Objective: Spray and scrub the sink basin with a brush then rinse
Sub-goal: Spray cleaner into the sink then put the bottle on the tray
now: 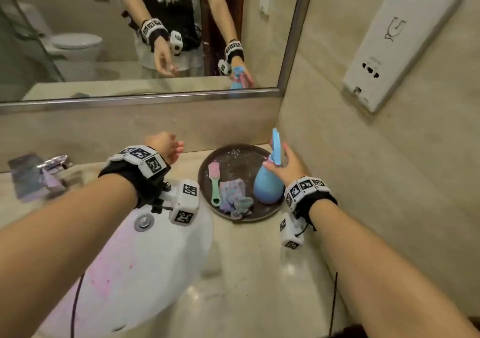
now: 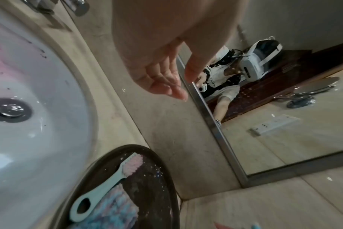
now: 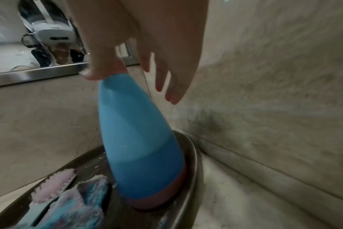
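A blue spray bottle with a pink base stands on the right side of a dark round tray. My right hand is at its neck, thumb touching it, fingers straight beside the nozzle. A mint-handled brush with pink bristles lies on the tray's left side. The white sink basin shows pink smears and dark specks. My left hand hovers empty above the counter by the back wall, fingers relaxed.
A blue-pink cloth lies crumpled on the tray between brush and bottle. The chrome faucet stands at the far left, the drain plug in the basin. A mirror rises behind; the side wall is close on the right.
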A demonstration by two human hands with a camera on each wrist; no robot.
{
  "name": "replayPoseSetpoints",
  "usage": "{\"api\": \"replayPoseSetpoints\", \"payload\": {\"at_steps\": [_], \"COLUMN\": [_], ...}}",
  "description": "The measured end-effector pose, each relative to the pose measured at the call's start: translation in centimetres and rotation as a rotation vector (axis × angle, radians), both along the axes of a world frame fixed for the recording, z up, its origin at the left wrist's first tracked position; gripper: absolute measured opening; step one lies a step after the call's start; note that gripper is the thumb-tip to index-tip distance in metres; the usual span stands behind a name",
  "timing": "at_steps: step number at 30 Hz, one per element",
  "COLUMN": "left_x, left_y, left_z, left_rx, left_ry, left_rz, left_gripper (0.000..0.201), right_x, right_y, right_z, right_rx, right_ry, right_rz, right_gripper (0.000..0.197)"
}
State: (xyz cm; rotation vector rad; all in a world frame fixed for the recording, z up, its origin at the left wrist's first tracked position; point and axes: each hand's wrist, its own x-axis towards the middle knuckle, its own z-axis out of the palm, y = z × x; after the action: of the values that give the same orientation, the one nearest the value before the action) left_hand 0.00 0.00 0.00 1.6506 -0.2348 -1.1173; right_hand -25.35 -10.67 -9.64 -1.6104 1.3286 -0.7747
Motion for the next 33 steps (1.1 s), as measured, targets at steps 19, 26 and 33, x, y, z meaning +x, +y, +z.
{"api": "replayPoseSetpoints", "payload": {"at_steps": [19, 26, 33], "left_x": [9.3, 16.0, 22.5], "left_y": [10.1, 19.3, 29.5], "left_z": [-1.3, -3.4, -8.3], "left_rx": [0.012, 0.058, 0.401], "left_ry": [-0.068, -0.113, -0.144], "left_rz": [0.267, 0.402, 0.484], "left_gripper": [0.023, 0.023, 0.048], "right_x": [11.4, 20.7, 27.9], "right_y": [2.1, 10.3, 18.3], "right_z": [7.6, 5.2, -0.1], "right_rx": [-0.444, -0.226, -0.047], "right_ry": [-0.048, -0.086, 0.005], "right_rz": [0.142, 0.427, 0.615], "right_gripper": [0.014, 0.036, 0.030]}}
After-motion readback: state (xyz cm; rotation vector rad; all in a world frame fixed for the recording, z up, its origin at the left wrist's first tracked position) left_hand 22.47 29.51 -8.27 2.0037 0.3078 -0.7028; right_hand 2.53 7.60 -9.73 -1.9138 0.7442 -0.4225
